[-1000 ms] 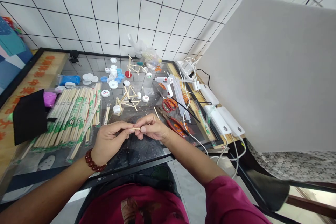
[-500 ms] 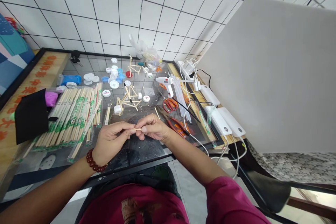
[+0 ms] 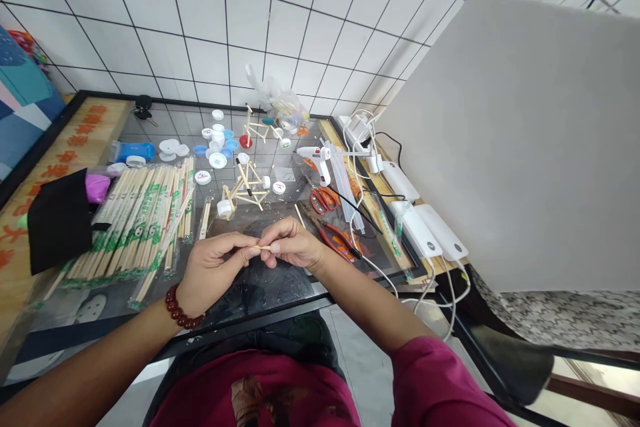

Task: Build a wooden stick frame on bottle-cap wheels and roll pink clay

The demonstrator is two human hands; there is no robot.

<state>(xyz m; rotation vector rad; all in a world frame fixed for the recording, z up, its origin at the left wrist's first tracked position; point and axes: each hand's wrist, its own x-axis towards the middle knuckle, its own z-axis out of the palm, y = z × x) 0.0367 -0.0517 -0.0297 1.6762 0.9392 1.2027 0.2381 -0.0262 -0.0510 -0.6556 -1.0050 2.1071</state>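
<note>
Between my two hands, low over the near part of the glass tabletop, is a short piece of wooden stick [image 3: 262, 247]. My left hand [image 3: 215, 267] pinches one end of it between thumb and fingers. The other end is pinched by my right hand [image 3: 293, 245]. Just beyond the hands stands a small frame of glued chopstick pieces [image 3: 249, 188] with white bottle caps as wheels. A similar stick frame [image 3: 257, 130] with a red cap sits farther back. One loose stick [image 3: 299, 215] lies beside my right hand.
Packs of wrapped chopsticks [image 3: 130, 227] cover the left side. Bottle caps [image 3: 218, 160] are scattered at the back. To the right lie a white glue gun [image 3: 320, 161], clear glue sticks [image 3: 345, 187], red-handled scissors [image 3: 324, 200], pliers [image 3: 336, 240] and white cables with power banks [image 3: 415, 228].
Both hands stay in nearly the same place, still pinching the short stick. The stick appears slightly shifted between the fingertips; the table's things have not moved.
</note>
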